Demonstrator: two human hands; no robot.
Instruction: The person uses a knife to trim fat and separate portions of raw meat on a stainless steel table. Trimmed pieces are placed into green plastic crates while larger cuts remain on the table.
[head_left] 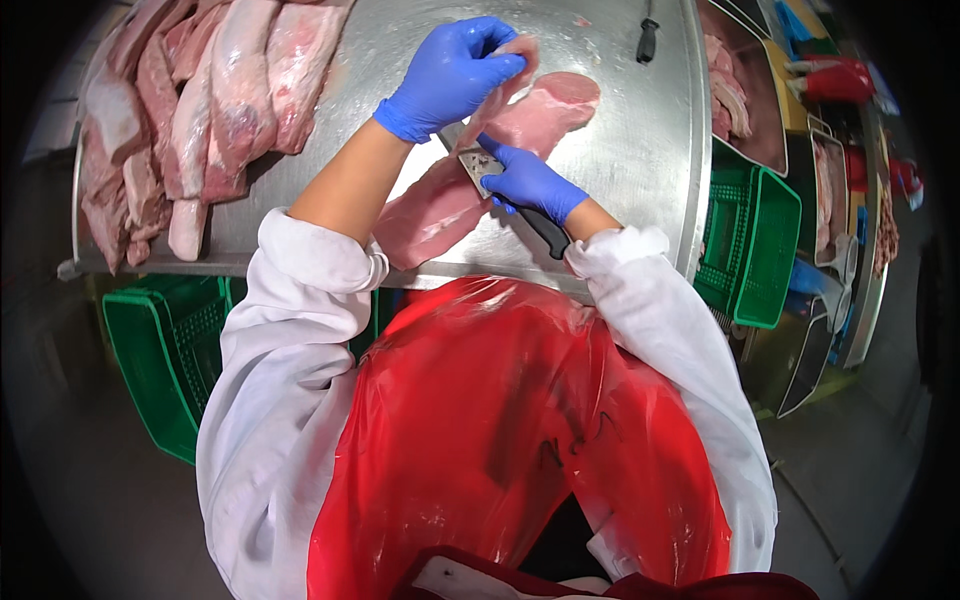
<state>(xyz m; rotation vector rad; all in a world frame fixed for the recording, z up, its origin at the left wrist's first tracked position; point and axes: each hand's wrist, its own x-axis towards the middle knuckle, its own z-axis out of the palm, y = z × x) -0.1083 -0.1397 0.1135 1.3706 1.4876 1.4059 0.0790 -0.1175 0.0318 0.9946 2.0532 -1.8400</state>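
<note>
Fingers (508,68) pinched, my blue-gloved left hand (450,80) holds a thin pale-pink meat flap (523,47) up, probably for tension; my blue-gloved right hand (528,185) curls round a black-handled steel knife (546,232).

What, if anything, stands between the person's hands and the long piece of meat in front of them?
Nothing visible blocks either hand: the left hand grips a strip along the meat, and the right hand holds a knife at it.

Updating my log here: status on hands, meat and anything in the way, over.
Left hand pinching raised meat strip. Right hand gripping knife, blade at the meat piece. Meat stack at left, apart from hands.
</note>
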